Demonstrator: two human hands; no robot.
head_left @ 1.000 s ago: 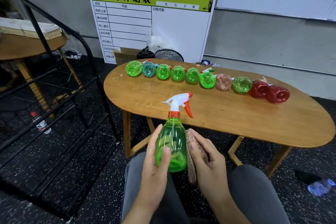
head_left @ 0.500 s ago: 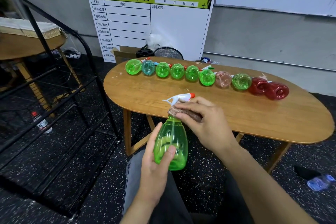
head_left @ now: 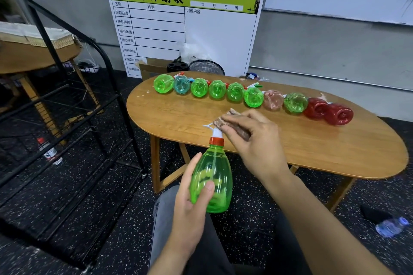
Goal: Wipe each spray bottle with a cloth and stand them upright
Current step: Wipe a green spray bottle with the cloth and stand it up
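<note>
My left hand (head_left: 192,205) grips the body of a green spray bottle (head_left: 212,178), held upright above my lap in front of the table. Its white trigger head with a red collar is mostly covered by a brown cloth (head_left: 232,124), which my right hand (head_left: 257,140) holds wrapped over the top. Several more spray bottles lie on their sides in a row (head_left: 252,97) across the far part of the oval wooden table (head_left: 312,147): green ones, one teal, one pale pink and two red at the right end.
A black metal rack (head_left: 73,123) stands at the left. A white training-plan board (head_left: 183,27) leans on the wall behind the table. A plastic water bottle (head_left: 391,226) lies on the floor at the right.
My right hand has carried the cloth from the bottle's side up onto the trigger head and now covers it. My left hand keeps its grip on the bottle's body.
</note>
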